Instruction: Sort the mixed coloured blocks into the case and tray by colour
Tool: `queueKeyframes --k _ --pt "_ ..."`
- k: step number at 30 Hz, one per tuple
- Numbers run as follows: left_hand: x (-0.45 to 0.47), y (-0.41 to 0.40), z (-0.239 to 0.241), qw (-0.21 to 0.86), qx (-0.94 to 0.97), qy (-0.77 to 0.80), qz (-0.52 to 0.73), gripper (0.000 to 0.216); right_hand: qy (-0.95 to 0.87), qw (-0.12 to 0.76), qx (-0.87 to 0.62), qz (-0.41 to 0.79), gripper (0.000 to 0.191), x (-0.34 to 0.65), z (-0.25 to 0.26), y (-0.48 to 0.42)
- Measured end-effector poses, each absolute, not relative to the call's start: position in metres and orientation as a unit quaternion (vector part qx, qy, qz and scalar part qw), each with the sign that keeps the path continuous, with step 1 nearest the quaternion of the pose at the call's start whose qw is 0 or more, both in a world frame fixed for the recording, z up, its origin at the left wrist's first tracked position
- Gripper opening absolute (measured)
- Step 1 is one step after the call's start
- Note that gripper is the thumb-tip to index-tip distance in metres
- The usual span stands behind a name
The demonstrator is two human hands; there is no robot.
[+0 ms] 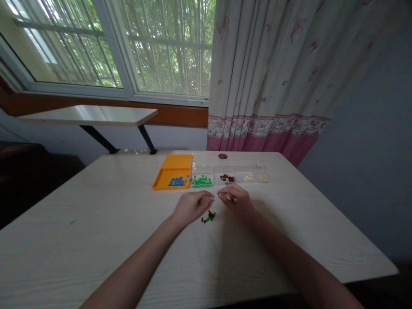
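My left hand (190,207) is curled over the table, thumb and forefinger nearly together; anything between them is too small to make out. Facing it, my right hand (237,200) pinches a tiny brown piece (218,194) at its fingertips. Just below the hands lies a small loose pile of brown and green pieces (209,216). Beyond them stand an orange tray (157,183) with blue pieces (177,181), and clear boxes with green pieces (201,180), brown pieces (227,177), cream pieces (248,177) and yellow pieces (263,178).
The pale wooden table (112,214) reaches to the wall, with a round brown disc (222,156) near its back edge. A raised white shelf (93,115) on black legs stands at the back left. Behind hang a barred window (167,47) and a patterned curtain (267,77).
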State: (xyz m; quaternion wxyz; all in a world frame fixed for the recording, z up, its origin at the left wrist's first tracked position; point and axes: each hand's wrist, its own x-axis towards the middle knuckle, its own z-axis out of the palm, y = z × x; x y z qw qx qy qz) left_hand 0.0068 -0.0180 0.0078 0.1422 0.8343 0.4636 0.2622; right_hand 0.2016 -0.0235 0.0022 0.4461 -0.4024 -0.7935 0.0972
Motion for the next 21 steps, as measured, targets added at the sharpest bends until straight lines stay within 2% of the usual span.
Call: queueKeyframes --k 3,8,15,21 --pt "0.005 -0.017 0.008 0.138 0.837 0.467 0.251 0.025 -0.747 0.517 -0.411 0.069 0.014 0.207 0.007 -0.023" --pt "0.004 -0.015 0.006 0.129 0.847 0.457 0.239 0.023 -0.719 0.554 -0.418 0.040 0.011 0.209 0.012 -0.023" --pt "0.003 -0.015 0.005 0.128 0.855 0.444 0.236 0.023 -0.721 0.564 -0.402 0.022 0.009 0.209 0.010 -0.022" --pt "0.004 -0.016 0.007 0.115 0.854 0.456 0.225 0.025 -0.687 0.520 -0.508 0.002 0.015 0.219 -0.004 -0.002"
